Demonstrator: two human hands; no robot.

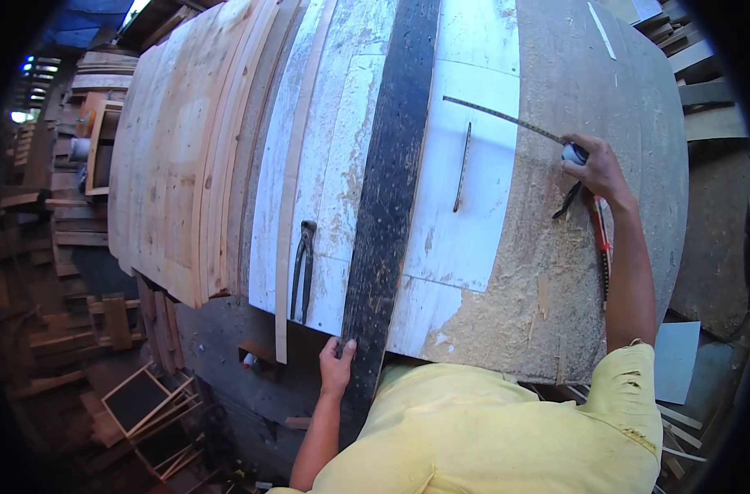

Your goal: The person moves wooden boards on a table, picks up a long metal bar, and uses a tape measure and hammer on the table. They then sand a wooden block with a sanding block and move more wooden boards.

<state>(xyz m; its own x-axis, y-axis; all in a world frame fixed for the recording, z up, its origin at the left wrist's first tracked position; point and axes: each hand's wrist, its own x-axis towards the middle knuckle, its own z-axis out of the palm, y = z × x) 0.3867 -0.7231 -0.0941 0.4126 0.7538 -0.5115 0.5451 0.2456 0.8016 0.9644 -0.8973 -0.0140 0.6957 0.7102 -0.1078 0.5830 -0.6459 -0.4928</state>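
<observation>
My right hand [593, 169] is closed around a small tape measure [574, 153]. Its narrow blade [502, 116] reaches out leftward over a white board [474, 181], with its tip near the dark plank. At the front edge, my left hand [337, 366] has its fingers bent against the left edge of a long black, worn plank [387, 181]; whether they grip something small is hard to see. A thin dark stick [463, 167] rests on the white board. Dark pincers [304, 267] lie left of the plank, beside a thin wooden strip [294, 177].
Stacked pale wooden boards [173, 156] fill the bench's left part. Sawdust [515, 309] covers the bench to the right, where a red-handled tool [600, 226] lies under my right forearm. Wooden frames [144, 403] and scrap wood lie on the floor at left.
</observation>
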